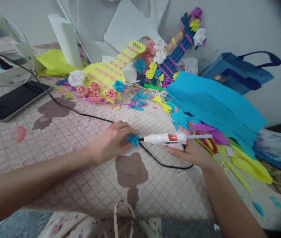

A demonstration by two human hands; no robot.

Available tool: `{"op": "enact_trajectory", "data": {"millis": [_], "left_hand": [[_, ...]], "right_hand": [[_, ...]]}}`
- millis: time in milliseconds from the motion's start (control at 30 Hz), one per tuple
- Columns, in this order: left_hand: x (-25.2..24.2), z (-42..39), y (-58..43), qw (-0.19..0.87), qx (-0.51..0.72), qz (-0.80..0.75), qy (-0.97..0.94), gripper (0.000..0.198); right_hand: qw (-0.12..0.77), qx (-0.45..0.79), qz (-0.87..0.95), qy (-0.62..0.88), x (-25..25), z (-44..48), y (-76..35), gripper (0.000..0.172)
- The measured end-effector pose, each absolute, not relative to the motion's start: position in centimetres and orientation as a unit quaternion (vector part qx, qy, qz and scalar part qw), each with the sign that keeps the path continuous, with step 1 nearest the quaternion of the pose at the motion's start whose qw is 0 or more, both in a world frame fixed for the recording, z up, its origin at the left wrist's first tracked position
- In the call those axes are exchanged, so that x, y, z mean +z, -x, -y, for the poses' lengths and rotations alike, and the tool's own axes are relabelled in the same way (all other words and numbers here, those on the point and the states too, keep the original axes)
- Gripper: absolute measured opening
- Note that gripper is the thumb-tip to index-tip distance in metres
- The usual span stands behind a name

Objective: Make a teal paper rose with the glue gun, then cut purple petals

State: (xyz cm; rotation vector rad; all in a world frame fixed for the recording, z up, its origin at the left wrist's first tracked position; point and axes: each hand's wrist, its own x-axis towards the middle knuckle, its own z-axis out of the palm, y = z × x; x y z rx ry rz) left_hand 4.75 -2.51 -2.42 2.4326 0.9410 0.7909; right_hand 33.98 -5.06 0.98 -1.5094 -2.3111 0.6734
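Note:
Between the fingers of my left hand (114,140) is a small blue paper flower (134,139), held just above the quilted tablecloth (93,191). My right hand (192,152) is wrapped round the grip of a white hot glue gun (163,138), which lies level and points left. Its dark nozzle meets the flower's right edge, or comes very close to it. A clear glue stick (201,136) juts from the back of the gun. The black cord (165,165) loops below the gun and passes behind my left hand.
Paper guitars, one yellow (105,71) and one dark blue (177,54), stand at the back with paper flowers. Blue sheets (214,102), yellow scraps (252,163) and red-handled scissors (211,143) lie right. A black-screened device (13,99) lies left, near a power strip (3,71).

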Motion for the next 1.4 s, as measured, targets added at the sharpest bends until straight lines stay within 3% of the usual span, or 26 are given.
{"op": "enact_trajectory", "data": {"millis": [1400], "left_hand": [[-2.54, 2.46, -4.64, 0.202, 0.274, -0.338, -0.878, 0.026]], "right_hand": [[0.156, 0.223, 0.824, 0.497, 0.58, 4.78, -34.26, 0.028]]}}
